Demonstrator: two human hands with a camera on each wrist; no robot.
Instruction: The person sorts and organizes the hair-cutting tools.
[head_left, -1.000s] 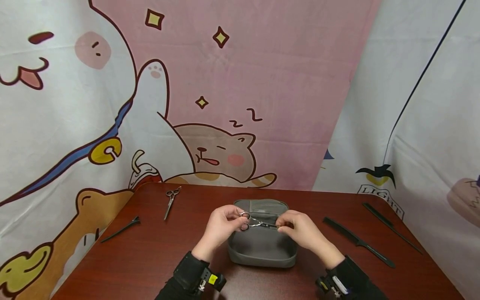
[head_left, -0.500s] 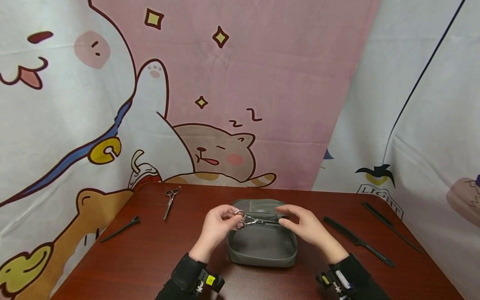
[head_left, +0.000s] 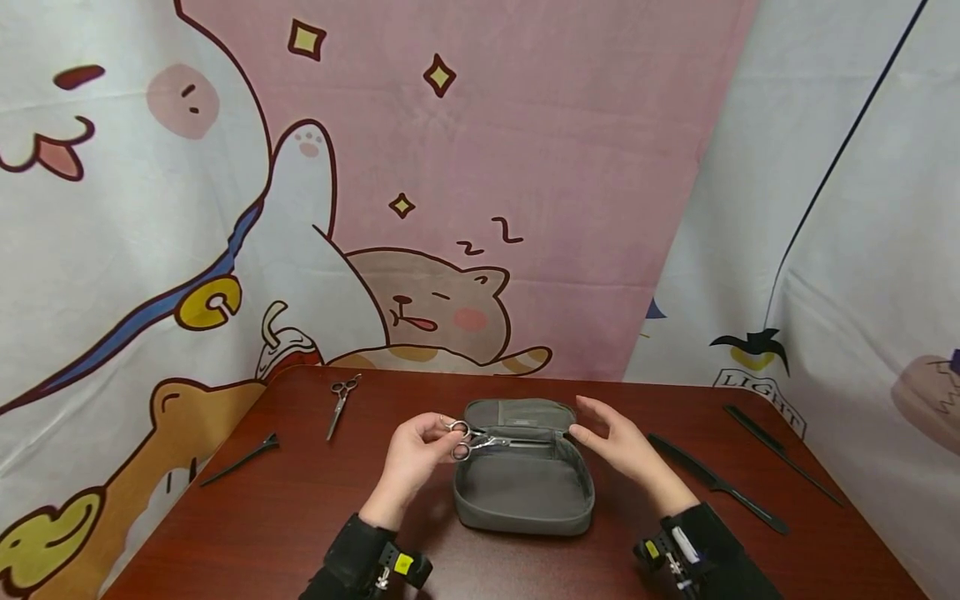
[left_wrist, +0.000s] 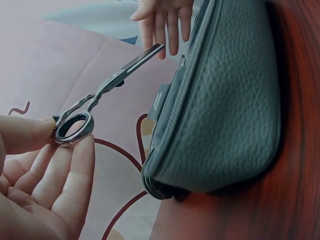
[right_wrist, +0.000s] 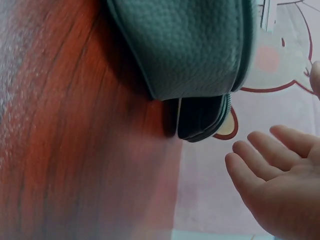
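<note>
My left hand pinches a pair of silver scissors by the finger rings, between thumb and fingers. The scissors' blades point right, across the grey case in the head view. Unzipped, the case lies on the table with its lid folded back and a pebbled outer side. My right hand is beside the case's right rim, fingers extended and holding nothing. In the right wrist view the fingers of this hand spread beside the case, apart from it.
Another pair of scissors lies at the table's back left, with a dark hair clip nearer the left edge. To the right lie a wide black comb and a thin-tailed comb. A patterned cloth hangs behind the table.
My right hand has let go of the blade end and moved away to the right, its fingers opening. My left hand has drawn the scissors to the left.
</note>
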